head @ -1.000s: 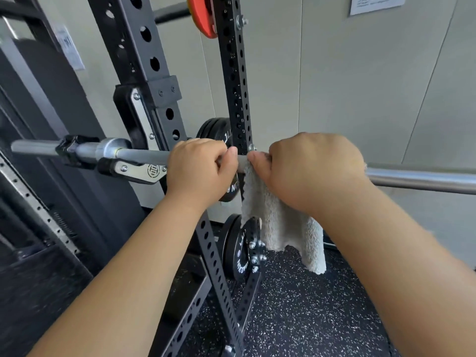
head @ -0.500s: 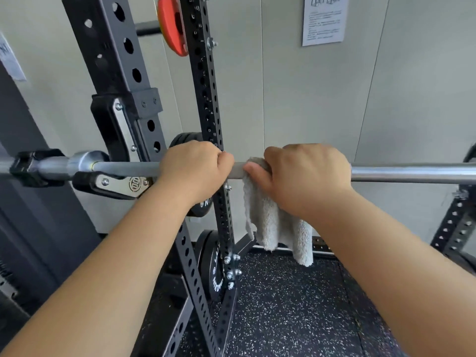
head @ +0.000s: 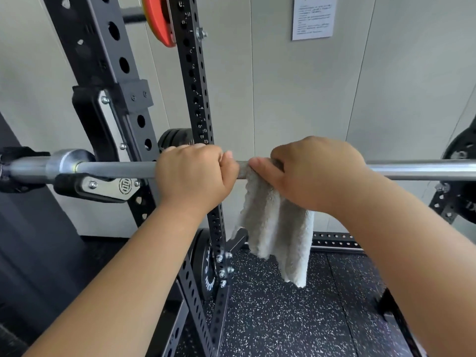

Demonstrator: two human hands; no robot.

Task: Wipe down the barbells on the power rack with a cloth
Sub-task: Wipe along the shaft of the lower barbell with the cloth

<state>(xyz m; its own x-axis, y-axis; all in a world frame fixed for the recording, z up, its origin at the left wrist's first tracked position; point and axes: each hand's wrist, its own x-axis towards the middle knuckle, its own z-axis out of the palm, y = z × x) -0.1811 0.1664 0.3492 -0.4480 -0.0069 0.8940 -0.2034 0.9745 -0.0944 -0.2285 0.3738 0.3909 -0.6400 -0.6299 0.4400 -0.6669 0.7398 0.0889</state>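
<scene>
Barbell: the barbell (head: 116,169) runs level from 9 to 3 o'clock and rests on a J-hook (head: 110,185) of the power rack (head: 192,81).
Cloth: a pale, fluffy cloth (head: 275,228) is draped over the bar at centre, under the right grip (head: 316,173). Its folds hang toward 6 o'clock.
Left grip: the left grip (head: 192,173) sits just at 9 o'clock of the cloth, fingers wrapped fully round the bare bar, knuckles up.
Right grip: fingers are curled over cloth and bar together, and the thumb lies along the cloth's top edge, near the left thumb.
Writing: the J-hook has a round barred emblem. Hole numbers run down the rack upright, with "19" and "20" legible. The wall notice (head: 313,16) at 1 o'clock and the white lettering on the black plate (head: 206,264) are too small to read.
</scene>
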